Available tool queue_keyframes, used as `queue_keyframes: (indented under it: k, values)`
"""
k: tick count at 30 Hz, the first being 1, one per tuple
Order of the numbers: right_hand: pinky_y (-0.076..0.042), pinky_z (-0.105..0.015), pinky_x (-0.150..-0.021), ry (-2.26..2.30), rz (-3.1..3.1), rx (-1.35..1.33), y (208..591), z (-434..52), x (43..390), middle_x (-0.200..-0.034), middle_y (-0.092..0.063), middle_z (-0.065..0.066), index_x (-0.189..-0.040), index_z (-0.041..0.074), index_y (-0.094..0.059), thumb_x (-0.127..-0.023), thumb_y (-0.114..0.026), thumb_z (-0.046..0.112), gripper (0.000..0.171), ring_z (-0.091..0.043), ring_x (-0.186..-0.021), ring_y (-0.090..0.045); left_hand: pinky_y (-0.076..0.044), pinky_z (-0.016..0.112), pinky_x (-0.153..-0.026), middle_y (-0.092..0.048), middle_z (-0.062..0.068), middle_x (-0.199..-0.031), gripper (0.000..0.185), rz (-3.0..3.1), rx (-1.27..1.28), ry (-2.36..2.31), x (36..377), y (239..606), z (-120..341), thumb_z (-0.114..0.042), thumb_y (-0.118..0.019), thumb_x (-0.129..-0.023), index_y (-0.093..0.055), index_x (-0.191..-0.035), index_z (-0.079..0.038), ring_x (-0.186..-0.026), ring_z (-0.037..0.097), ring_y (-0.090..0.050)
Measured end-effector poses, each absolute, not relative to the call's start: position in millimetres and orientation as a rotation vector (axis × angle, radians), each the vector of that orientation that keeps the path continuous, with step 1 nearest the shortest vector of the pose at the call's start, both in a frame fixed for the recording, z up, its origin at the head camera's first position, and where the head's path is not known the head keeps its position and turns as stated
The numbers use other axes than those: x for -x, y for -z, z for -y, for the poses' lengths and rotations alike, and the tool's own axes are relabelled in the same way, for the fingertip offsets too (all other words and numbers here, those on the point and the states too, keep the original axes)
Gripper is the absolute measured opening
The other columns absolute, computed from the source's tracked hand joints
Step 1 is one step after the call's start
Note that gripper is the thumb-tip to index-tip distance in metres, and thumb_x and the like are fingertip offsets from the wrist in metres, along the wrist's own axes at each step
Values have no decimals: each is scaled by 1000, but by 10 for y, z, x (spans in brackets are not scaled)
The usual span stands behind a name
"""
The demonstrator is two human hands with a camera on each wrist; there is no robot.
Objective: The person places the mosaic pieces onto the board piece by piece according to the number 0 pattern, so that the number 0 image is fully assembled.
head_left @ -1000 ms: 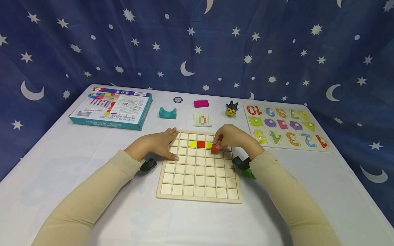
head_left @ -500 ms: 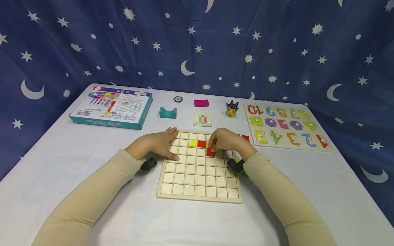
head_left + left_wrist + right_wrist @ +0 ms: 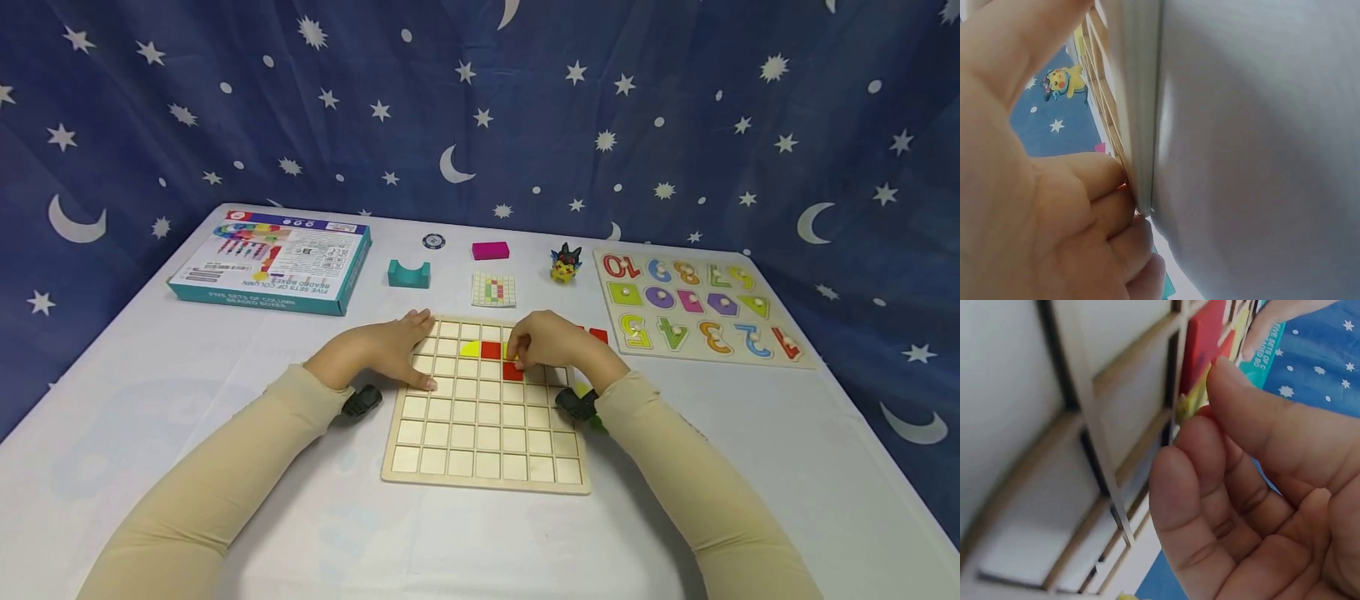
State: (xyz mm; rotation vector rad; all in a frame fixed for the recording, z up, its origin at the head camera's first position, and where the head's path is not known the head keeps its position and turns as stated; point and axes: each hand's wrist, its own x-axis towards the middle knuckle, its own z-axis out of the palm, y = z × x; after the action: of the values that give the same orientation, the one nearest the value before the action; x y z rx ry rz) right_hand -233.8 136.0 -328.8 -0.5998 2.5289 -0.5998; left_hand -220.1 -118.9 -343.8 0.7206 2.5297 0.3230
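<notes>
In the head view, my left hand (image 3: 386, 348) rests on the left edge of a wooden grid board (image 3: 420, 479). Its thumb lies on the board and its fingers extend along the edge toward the far corner. My right hand (image 3: 551, 337) is over the board's upper right, bent fingers touching or just beside a red square tile (image 3: 513, 372) in a cell. In the right wrist view, thumb and fingers stand apart near this tile. The row above holds a yellow rounded tile (image 3: 470, 349), another red square tile (image 3: 491, 350) and a yellow tile, mostly hidden by the hand.
Behind the board lie a pattern card (image 3: 493, 290), teal block (image 3: 408, 275), magenta block (image 3: 491, 251), round chip (image 3: 433, 241) and small figure (image 3: 566, 263). A boxed toy (image 3: 270, 262) lies left, a number puzzle (image 3: 697, 308) right. Red tiles (image 3: 597, 335) show beyond the right hand.
My right hand has moved left and brought the red tile to a cell below the yellow one, with little motion in the last half second. My left hand has stayed put.
</notes>
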Motion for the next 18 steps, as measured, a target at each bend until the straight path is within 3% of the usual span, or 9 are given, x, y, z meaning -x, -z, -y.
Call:
queue_keyframes:
  k: [18]
  values:
    - [-41,-25,-58,664,-2609,349,3172,-1846,2590,-79,-58,-4,-99,2,-68,-81,-66,4,19,-15,-68,-50,-11,48,-114,-2,21,-153,108,-2534,-723,-328,2214,3455,1194,-52,-69,-76,-9,-145,5,-141,36,-1]
